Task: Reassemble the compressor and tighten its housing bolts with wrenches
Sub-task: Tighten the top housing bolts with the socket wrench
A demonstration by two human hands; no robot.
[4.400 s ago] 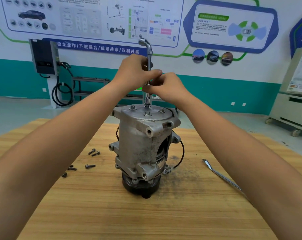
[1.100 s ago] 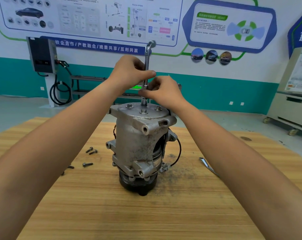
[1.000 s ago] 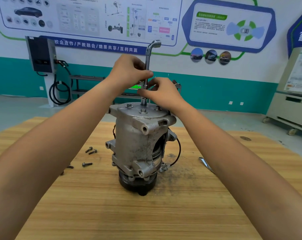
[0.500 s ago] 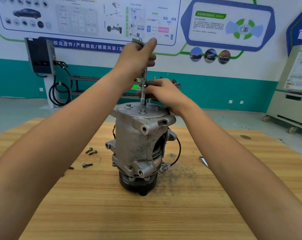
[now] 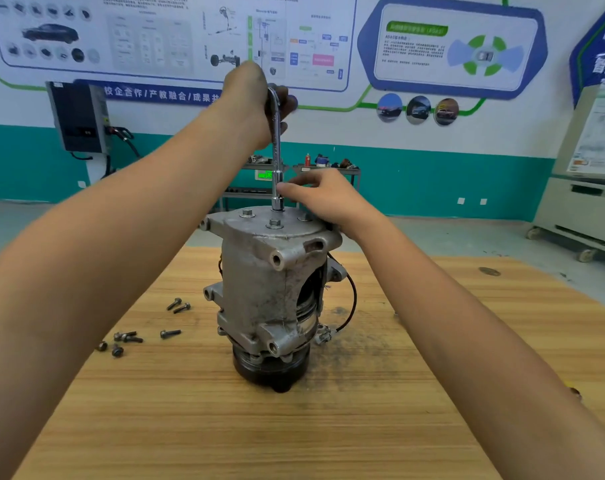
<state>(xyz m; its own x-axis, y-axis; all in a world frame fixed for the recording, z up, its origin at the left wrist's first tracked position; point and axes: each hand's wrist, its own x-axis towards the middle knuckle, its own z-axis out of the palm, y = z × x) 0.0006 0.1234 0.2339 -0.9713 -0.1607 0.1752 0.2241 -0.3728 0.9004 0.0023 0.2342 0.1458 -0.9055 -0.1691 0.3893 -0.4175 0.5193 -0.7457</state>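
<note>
The grey metal compressor (image 5: 259, 289) stands upright on its black pulley in the middle of the wooden table (image 5: 225, 427). Several housing bolts (image 5: 274, 223) sit in its top cover. An L-shaped socket wrench (image 5: 277, 161) stands upright on a far bolt. My left hand (image 5: 251, 98) grips the wrench's bent top end. My right hand (image 5: 323, 197) pinches the lower shaft just above the socket, with its heel over the cover's right edge.
Several loose bolts (image 5: 171, 333) lie on the table left of the compressor. A black wire with a connector (image 5: 349, 306) hangs on the compressor's right side. A charger unit (image 5: 77, 119) and a shelf stand against the far wall, a wheeled cabinet (image 5: 588, 202) at right.
My left hand has slid up the wrench from mid-shaft to its bent top end. My right hand has moved down to the shaft near the socket. The view has shifted slightly.
</note>
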